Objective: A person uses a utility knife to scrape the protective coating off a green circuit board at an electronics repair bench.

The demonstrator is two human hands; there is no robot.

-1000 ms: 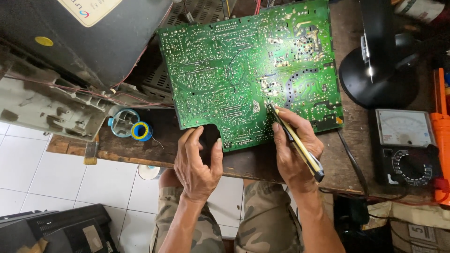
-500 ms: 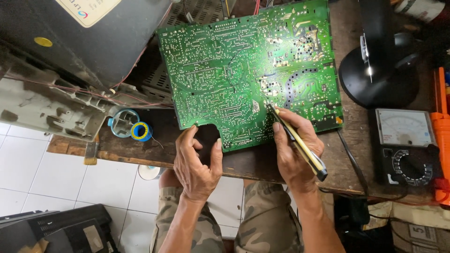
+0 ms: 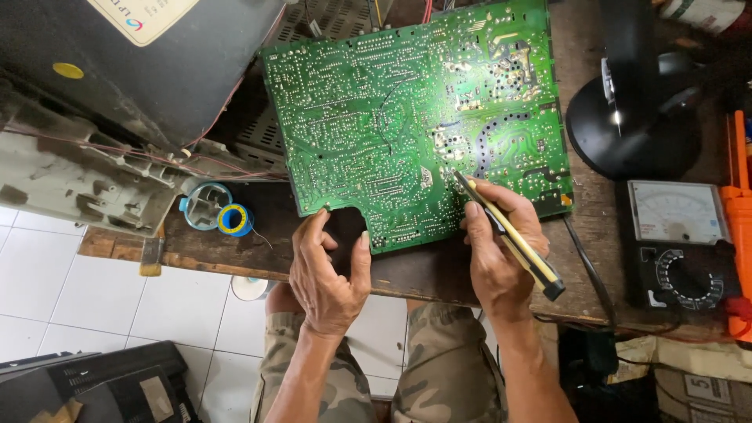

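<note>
A large green circuit board [image 3: 407,117] lies solder side up on a dark wooden bench [image 3: 423,270]. My right hand [image 3: 501,254] grips a yellow and black tool [image 3: 513,239] like a pen, its tip touching the board near its lower middle. My left hand [image 3: 329,270] rests at the board's notched lower edge, index finger and thumb touching that edge, holding nothing.
A grey and black television chassis [image 3: 102,117] sits at the left. A blue solder reel [image 3: 233,219] lies beside it. A black round lamp base [image 3: 634,117], an analogue multimeter [image 3: 677,243] and an orange tool [image 3: 740,211] are at the right. White tiled floor lies below.
</note>
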